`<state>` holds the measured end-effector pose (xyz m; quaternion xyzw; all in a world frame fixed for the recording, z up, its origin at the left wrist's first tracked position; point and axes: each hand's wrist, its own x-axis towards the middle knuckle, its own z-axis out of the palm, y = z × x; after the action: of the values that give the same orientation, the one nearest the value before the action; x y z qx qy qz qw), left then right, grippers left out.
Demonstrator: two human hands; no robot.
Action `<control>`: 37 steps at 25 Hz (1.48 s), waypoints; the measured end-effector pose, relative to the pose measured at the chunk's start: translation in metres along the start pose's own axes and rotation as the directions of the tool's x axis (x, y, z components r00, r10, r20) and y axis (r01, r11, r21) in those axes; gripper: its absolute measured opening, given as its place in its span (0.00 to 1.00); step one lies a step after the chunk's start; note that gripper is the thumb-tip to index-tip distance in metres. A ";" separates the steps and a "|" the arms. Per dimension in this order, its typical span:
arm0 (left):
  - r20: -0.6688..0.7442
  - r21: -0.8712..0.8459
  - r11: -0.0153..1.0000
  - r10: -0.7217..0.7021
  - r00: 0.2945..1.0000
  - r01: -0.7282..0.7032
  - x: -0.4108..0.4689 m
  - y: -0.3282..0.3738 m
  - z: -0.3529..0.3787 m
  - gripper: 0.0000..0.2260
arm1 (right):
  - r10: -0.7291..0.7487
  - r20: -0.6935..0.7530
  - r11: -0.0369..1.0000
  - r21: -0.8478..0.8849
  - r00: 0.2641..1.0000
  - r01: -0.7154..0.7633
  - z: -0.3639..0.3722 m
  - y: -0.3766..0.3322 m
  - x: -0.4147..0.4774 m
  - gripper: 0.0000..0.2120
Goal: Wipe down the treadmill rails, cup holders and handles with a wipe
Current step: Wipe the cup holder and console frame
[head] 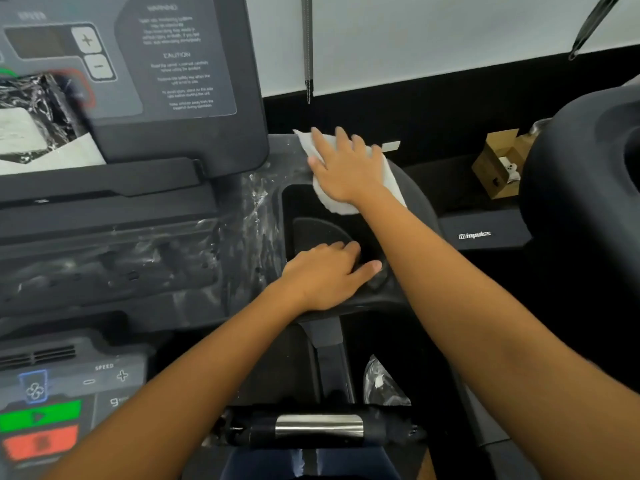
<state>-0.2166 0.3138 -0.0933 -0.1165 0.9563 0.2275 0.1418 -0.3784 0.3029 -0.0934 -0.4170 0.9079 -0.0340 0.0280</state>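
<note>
The right hand (346,168) lies flat with spread fingers and presses a white crumpled paper wipe (334,202) on the far rim of the black plastic cup holder (318,230). The left hand (322,275) rests on the near edge, fingers slightly bent, apparently holding nothing.

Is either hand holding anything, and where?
Nothing is gripped. The right hand presses the wipe flat under palm and fingers; the left hand rests on the cup holder rim.
</note>
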 end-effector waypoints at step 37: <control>-0.023 0.033 0.999 0.017 1.000 -0.016 -0.003 0.001 -0.003 0.25 | 0.128 -0.023 0.992 -0.019 0.991 -0.129 -0.003 0.016 -0.009 0.27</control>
<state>-0.2149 0.3134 -0.0896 -0.1090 0.9624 0.2117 0.1304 -0.3848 0.3203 -0.0914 -0.3576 0.9333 -0.0275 0.0159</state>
